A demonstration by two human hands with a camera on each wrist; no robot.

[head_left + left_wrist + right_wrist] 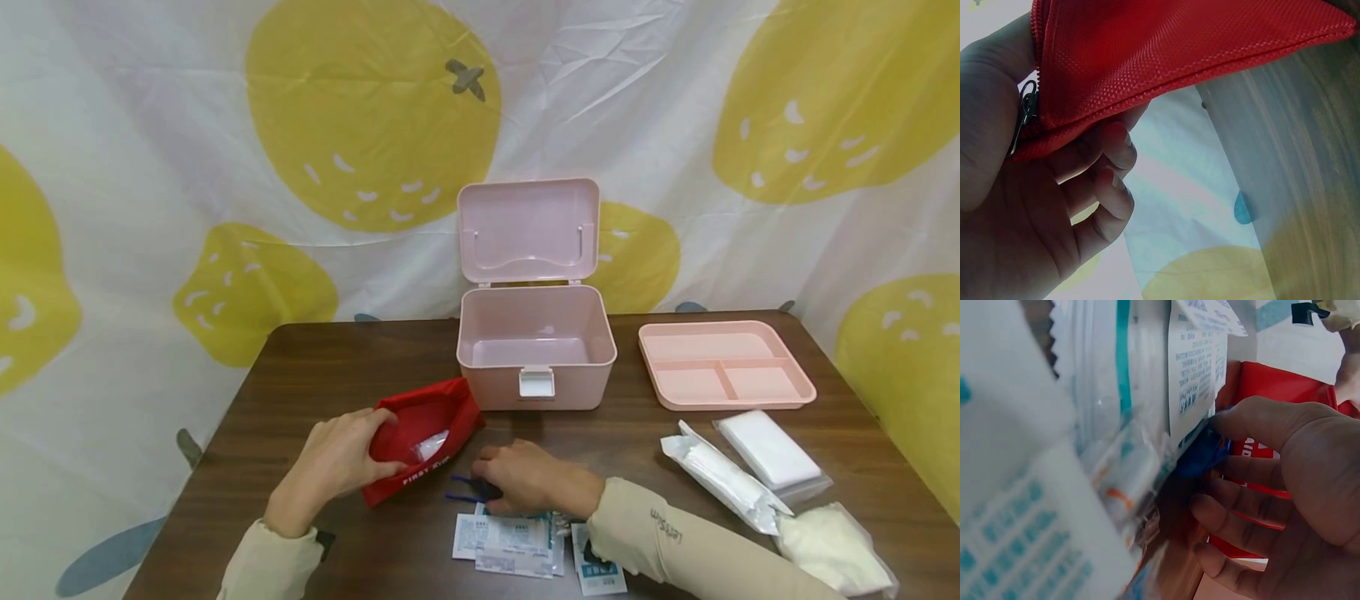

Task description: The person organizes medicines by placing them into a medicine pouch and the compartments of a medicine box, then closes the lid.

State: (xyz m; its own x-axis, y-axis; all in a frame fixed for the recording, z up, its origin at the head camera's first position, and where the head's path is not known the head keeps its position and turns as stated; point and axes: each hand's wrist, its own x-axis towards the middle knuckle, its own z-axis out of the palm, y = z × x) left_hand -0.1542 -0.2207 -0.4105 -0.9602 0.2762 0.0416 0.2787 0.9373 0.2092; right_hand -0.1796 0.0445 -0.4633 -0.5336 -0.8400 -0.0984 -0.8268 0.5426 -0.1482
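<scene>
My left hand grips the open end of a red first-aid pouch, thumb on one edge and fingers on the other. A clear packet shows inside it. In the left wrist view, a zipper pull hangs beside the palm. Just right of the pouch, my right hand pinches blue tweezers between thumb and fingers, two thin prongs pointing left. Its grip is partly hidden from above. White sachets lie directly below that hand, overlapping one another; the right wrist view shows these packets close beside the thumb.
Behind the hands stands a pink box with its lid up. To its right lies a pink divided tray. White wrapped packs and a cream bagged bundle are at the table's right. Another sachet sits by the right sleeve.
</scene>
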